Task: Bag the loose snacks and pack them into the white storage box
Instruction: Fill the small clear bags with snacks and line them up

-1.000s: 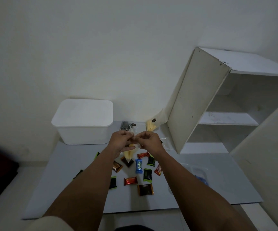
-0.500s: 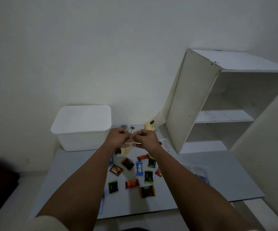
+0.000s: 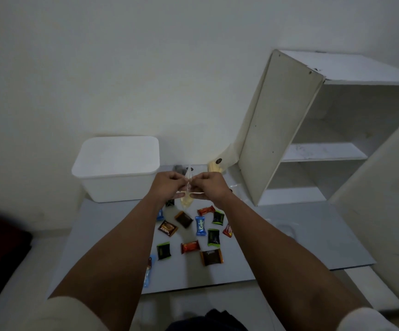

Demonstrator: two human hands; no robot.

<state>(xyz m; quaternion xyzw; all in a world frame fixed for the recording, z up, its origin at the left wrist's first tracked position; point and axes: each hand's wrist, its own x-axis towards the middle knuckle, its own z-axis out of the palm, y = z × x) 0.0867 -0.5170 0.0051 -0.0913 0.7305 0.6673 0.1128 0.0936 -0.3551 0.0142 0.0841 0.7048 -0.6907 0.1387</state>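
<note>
A small clear bag (image 3: pixel 187 199) with pale yellow snacks in its lower end hangs between my hands above the grey board (image 3: pixel 289 237). My left hand (image 3: pixel 167 185) and my right hand (image 3: pixel 211 187) both pinch the bag's top edge, knuckles almost touching. Several loose wrapped snacks lie below on the board, among them a blue one (image 3: pixel 200 225), an orange one (image 3: pixel 190 246) and a brown one (image 3: pixel 211 257). The white storage box (image 3: pixel 118 168) stands at the back left with its lid on.
A white open shelf unit (image 3: pixel 313 139) stands on the right. Another bag of yellow snacks (image 3: pixel 215 166) leans against its side panel by the wall. Clear empty bags (image 3: pixel 287 229) lie on the board's right part. A dark object (image 3: pixel 0 247) sits at the far left.
My hands have stayed together on the bag's top, rising a little with it. The view has tilted, so the board and snacks sit lower in the frame.
</note>
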